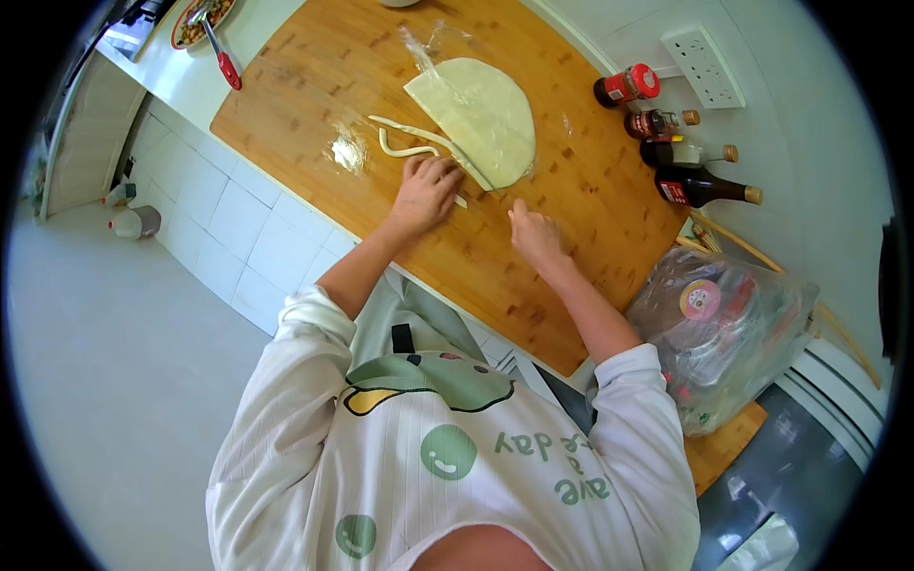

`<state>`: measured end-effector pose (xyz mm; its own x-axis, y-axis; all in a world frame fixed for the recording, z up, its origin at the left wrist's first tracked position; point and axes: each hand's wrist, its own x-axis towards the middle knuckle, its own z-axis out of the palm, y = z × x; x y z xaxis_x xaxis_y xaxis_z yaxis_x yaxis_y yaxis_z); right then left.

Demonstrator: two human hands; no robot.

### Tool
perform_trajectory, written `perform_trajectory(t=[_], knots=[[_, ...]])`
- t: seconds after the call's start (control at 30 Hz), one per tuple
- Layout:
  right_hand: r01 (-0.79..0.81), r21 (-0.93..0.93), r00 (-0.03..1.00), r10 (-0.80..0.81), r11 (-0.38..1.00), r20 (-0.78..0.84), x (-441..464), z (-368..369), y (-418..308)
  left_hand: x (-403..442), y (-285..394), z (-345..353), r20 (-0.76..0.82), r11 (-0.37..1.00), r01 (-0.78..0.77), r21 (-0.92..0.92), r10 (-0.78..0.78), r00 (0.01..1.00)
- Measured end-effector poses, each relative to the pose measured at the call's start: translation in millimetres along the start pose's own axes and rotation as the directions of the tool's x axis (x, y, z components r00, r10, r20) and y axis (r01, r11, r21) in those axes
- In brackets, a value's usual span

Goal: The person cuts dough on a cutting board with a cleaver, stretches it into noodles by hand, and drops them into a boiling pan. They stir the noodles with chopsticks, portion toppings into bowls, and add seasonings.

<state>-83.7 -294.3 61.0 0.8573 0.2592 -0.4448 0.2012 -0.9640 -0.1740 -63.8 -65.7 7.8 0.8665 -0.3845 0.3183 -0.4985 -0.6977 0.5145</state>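
A pale, rolled-out sheet of dough [481, 119] with one straight cut edge lies on the wooden board, partly covered by clear plastic wrap [433, 52]. Thin dough strips [405, 150] rest beside that cut edge, one of them curved. My left hand [426, 195] is at the lower end of the strips, its fingers bent down and close together over a dough strip whose end shows past them. Just below the sheet's lower corner, my right hand [536, 233] is closed like a fist, slightly blurred. Whatever it grips is hidden or too thin to make out.
The large wooden board [314, 86] reaches the wall. Several sauce bottles [700, 187] and a red-lidded jar [628, 86] stand along its right side. A plastic-wrapped bundle [724, 324] sits by my right elbow. A plate of food [202, 21] with a red-handled utensil [227, 68] is at upper left.
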Motion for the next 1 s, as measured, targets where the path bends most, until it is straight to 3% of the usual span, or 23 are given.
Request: perform_trajectory(t=[0.07,0.1,0.17,0.2,0.27,0.3,0.33,0.37,0.4,0.47,0.6,0.67,0.73,0.8,0.83,0.87,0.9,0.93,0.97,1.0], knots=[[0.112,-0.096,0.974,-0.128,0.989,-0.186,-6,8,4,-4,-16,-11,-0.084,0.991,0.130,-0.025,-0.131,0.988],[0.112,-0.088,0.972,-0.128,0.990,-0.195,-14,8,3,-9,-26,-15,-0.082,0.992,0.123,-0.015,-0.124,0.989],[0.156,-0.016,0.872,-0.146,0.988,-0.466,-42,11,3,-20,-45,-21,-0.214,0.964,0.237,0.121,-0.208,0.954],[0.152,-0.009,0.870,-0.138,0.988,-0.473,-55,16,7,-21,-52,-28,-0.210,0.966,0.228,0.126,-0.198,0.957],[-0.117,0.164,0.878,0.179,0.980,-0.444,-78,30,19,-15,-63,-41,-0.324,0.926,0.355,0.131,-0.298,0.898],[-0.245,0.297,0.825,0.360,0.923,-0.436,-88,36,23,-12,-66,-45,-0.324,0.928,0.346,0.139,-0.288,0.901],[-0.359,0.425,0.748,0.528,0.831,-0.402,-99,40,26,-9,-69,-48,-0.270,0.906,0.418,0.071,-0.386,0.882],[-0.389,0.483,0.693,0.594,0.785,-0.408,-111,41,31,-7,-73,-52,-0.208,0.872,0.489,0.008,-0.477,0.854],[-0.415,0.539,0.632,0.658,0.733,-0.408,-123,39,37,-1,-69,-57,-0.207,0.878,0.479,0.015,-0.466,0.860],[-0.478,0.548,0.572,0.717,0.687,-0.400,-145,55,61,15,-54,-63,-0.067,0.577,0.779,-0.246,-0.812,0.580],[-0.665,0.485,0.452,0.822,0.569,-0.346,-165,72,72,30,-67,-50,-0.022,0.529,0.841,-0.114,-0.848,0.530],[-0.610,0.542,0.454,0.815,0.578,-0.360,-170,95,80,22,-95,-31,-0.017,0.567,0.823,-0.029,-0.824,0.567],[-0.549,0.595,0.455,0.807,0.587,-0.376,-171,88,64,17,-104,-28,-0.018,0.590,0.803,-0.085,-0.806,0.591],[-0.780,0.224,0.394,0.737,0.584,-0.549,-160,77,35,11,-106,-33,0.026,0.548,0.784,-0.290,-0.815,0.579],[-0.622,0.330,0.466,0.674,0.710,-0.573,-147,76,17,8,-101,-37,0.037,0.558,0.779,-0.285,-0.806,0.591],[-0.433,0.418,0.519,0.600,0.798,-0.608,-128,74,-1,4,-93,-41,0.018,0.547,0.736,-0.400,-0.798,0.603],[-0.310,0.528,0.611,0.591,0.791,-0.526,-103,73,-23,2,-87,-46,-0.001,0.527,0.681,-0.508,-0.791,0.612],[-0.103,0.622,0.626,0.536,0.776,-0.566,-75,79,-49,3,-82,-53,0.039,0.502,0.672,-0.544,-0.785,0.618],[-0.081,0.591,0.667,0.484,0.803,-0.566,-50,70,-72,5,-78,-59,0.048,0.508,0.668,-0.544,-0.776,0.629],[-0.054,0.560,0.705,0.429,0.826,-0.564,-29,60,-89,6,-76,-65,0.147,0.384,0.671,-0.634,-0.792,0.592]])
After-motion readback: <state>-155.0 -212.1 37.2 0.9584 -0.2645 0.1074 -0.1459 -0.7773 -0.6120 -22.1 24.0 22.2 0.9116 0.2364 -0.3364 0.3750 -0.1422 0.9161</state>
